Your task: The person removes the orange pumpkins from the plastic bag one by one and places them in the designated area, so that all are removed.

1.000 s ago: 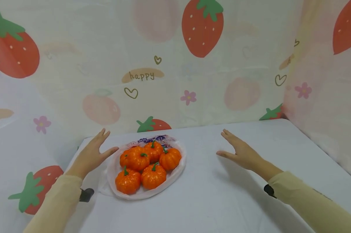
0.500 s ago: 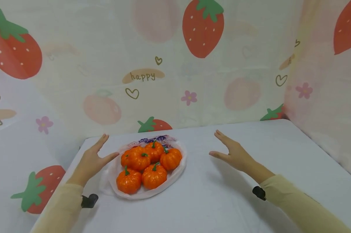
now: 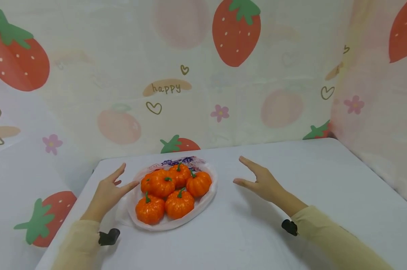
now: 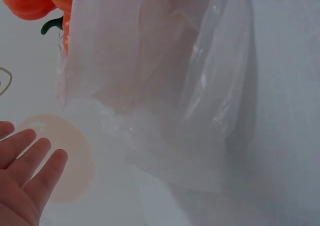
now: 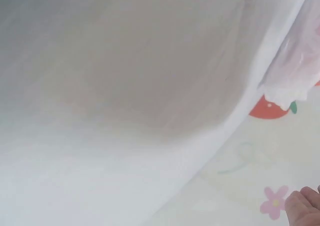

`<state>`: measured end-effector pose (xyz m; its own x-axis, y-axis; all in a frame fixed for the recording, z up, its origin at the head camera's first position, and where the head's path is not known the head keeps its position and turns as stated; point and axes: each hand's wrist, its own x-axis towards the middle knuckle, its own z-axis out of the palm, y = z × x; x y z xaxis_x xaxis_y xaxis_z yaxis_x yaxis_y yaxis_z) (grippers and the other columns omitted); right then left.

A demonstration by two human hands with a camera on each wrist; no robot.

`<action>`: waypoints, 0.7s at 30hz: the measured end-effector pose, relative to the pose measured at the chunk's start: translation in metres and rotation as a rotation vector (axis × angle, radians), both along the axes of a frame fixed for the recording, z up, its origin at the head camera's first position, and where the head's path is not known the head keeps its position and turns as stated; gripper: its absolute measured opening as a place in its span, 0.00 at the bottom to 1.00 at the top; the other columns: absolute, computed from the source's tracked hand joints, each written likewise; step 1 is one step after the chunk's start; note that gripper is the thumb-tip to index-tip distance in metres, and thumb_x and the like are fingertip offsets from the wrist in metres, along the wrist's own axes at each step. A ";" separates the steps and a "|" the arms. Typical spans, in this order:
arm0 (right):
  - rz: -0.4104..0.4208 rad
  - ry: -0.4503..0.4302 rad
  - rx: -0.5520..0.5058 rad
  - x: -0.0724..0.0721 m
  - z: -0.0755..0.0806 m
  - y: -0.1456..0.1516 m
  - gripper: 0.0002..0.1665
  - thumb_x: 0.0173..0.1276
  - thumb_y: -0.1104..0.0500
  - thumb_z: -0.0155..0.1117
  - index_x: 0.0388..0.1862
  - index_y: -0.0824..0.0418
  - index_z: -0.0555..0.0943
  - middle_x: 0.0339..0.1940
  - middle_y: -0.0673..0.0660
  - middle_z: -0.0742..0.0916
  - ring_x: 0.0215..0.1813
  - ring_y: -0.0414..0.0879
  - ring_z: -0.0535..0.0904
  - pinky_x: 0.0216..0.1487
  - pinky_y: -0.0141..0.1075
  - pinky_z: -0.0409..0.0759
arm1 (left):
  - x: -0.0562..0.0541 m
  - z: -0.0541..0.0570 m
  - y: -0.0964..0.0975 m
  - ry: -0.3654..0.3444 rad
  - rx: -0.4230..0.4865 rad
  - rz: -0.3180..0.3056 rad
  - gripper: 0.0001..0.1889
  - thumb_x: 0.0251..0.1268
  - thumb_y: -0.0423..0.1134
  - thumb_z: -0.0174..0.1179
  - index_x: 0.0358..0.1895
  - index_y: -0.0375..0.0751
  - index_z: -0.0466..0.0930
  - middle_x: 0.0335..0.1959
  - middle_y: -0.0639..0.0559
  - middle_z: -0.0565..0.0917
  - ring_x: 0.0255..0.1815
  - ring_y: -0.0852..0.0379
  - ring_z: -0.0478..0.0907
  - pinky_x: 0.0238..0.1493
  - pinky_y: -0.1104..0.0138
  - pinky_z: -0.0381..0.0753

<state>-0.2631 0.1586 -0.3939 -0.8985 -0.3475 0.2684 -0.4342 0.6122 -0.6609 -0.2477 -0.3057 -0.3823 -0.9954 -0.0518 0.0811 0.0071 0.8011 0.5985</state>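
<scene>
Several small orange pumpkins point(image 3: 179, 204) with green stems sit heaped in a white plastic bag point(image 3: 169, 226), its mouth spread wide around them. My left hand point(image 3: 107, 194) hovers just left of the bag, thumb and fingers spread, the thumb tip close by its rim. To the right, apart from the bag, my right hand point(image 3: 262, 183) is held above the table with thumb and fingers parted. Neither hand holds anything. The left wrist view shows the bag's crinkled side point(image 4: 160, 86) beside my extended fingers point(image 4: 47, 176). Only fingertips point(image 5: 302, 203) appear in the right wrist view's corner.
A white cloth covers the table point(image 3: 325, 187). Behind it hangs a pale backdrop point(image 3: 244, 86) printed with strawberries, hearts and flowers, and it continues along the right side. Black wrist cameras point(image 3: 109, 237) sit below both sleeves.
My right hand has moved left, toward the bag, and slightly lower. My left hand has lowered a little beside the bag. The pumpkins and bag stay in place.
</scene>
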 end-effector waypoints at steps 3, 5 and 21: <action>-0.010 -0.001 -0.015 -0.001 -0.002 -0.003 0.50 0.64 0.42 0.70 0.78 0.58 0.61 0.78 0.59 0.67 0.79 0.59 0.61 0.75 0.57 0.62 | 0.001 -0.001 0.003 -0.003 0.037 0.023 0.46 0.63 0.65 0.60 0.78 0.43 0.57 0.76 0.32 0.61 0.68 0.28 0.70 0.59 0.47 0.78; -0.015 -0.006 -0.026 -0.002 -0.004 -0.007 0.50 0.63 0.42 0.70 0.78 0.58 0.61 0.78 0.60 0.68 0.78 0.60 0.62 0.75 0.57 0.62 | 0.003 -0.003 0.005 -0.005 0.069 0.036 0.44 0.64 0.64 0.60 0.76 0.42 0.60 0.75 0.32 0.63 0.68 0.29 0.70 0.59 0.47 0.78; 0.026 -0.027 -0.083 -0.002 -0.002 -0.042 0.46 0.60 0.45 0.74 0.73 0.62 0.69 0.73 0.61 0.74 0.75 0.60 0.68 0.71 0.54 0.69 | 0.000 -0.022 0.006 0.023 0.202 0.079 0.41 0.66 0.59 0.62 0.76 0.42 0.61 0.74 0.38 0.67 0.70 0.34 0.70 0.64 0.51 0.73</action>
<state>-0.2646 0.1170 -0.3962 -0.8967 -0.3487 0.2727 -0.4305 0.5436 -0.7205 -0.2480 -0.2995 -0.4042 -0.9856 -0.1468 0.0835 -0.0355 0.6635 0.7473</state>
